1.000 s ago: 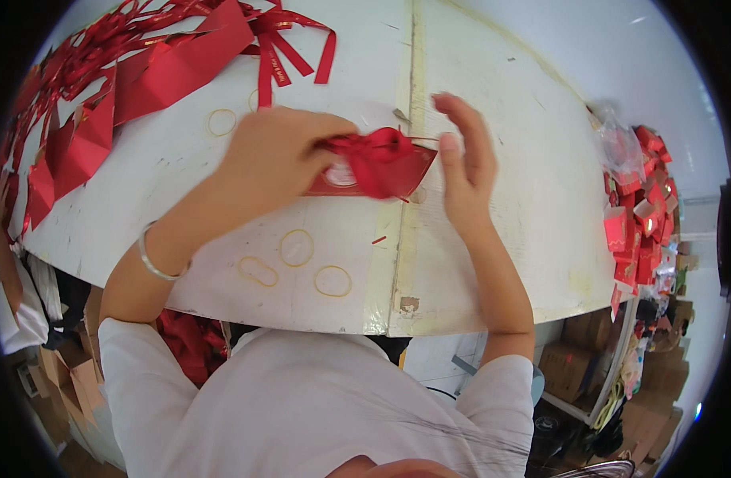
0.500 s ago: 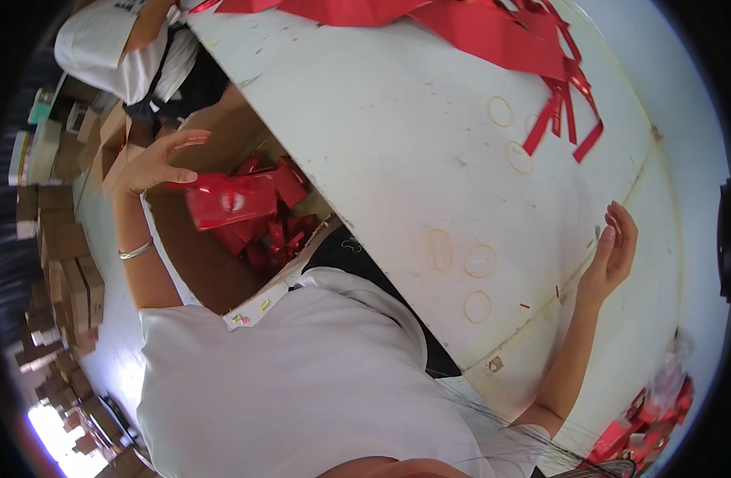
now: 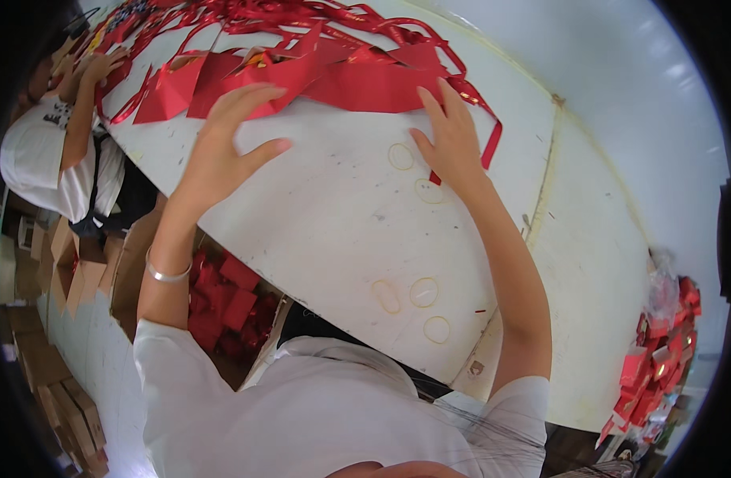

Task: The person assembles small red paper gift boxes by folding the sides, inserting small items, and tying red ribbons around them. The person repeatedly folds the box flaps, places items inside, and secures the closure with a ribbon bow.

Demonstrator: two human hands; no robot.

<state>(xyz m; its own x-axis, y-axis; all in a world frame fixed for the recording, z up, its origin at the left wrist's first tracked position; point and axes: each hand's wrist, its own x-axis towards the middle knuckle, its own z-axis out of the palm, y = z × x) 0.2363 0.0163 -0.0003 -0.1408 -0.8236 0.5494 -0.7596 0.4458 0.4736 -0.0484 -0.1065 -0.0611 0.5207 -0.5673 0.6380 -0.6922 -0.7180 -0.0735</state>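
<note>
Both my hands reach out over the white table (image 3: pixel 325 215) with fingers spread. My left hand (image 3: pixel 226 147) hangs near the front edge of a row of red card pieces, perhaps folded boxes or bags (image 3: pixel 365 88); whether its fingertips touch them I cannot tell. At the right end of that row is my right hand (image 3: pixel 451 139), thumb apart from the fingers, beside a red ribbon (image 3: pixel 493 143). Neither hand holds anything that I can see. More red ribbons (image 3: pixel 349 16) lie in a tangle behind the row.
Several rubber bands (image 3: pixel 423 292) lie on the table. A cardboard box (image 3: pixel 134 255) of red packets (image 3: pixel 226 303) stands below its left edge. At the far left a person (image 3: pixel 54 159) in a white top works at the table. Red packages (image 3: pixel 660 358) are piled at the right.
My left hand has moved from above the cardboard box to over the table. The right hand has gone forward to the red pieces. The red packet above the box has left my left hand.
</note>
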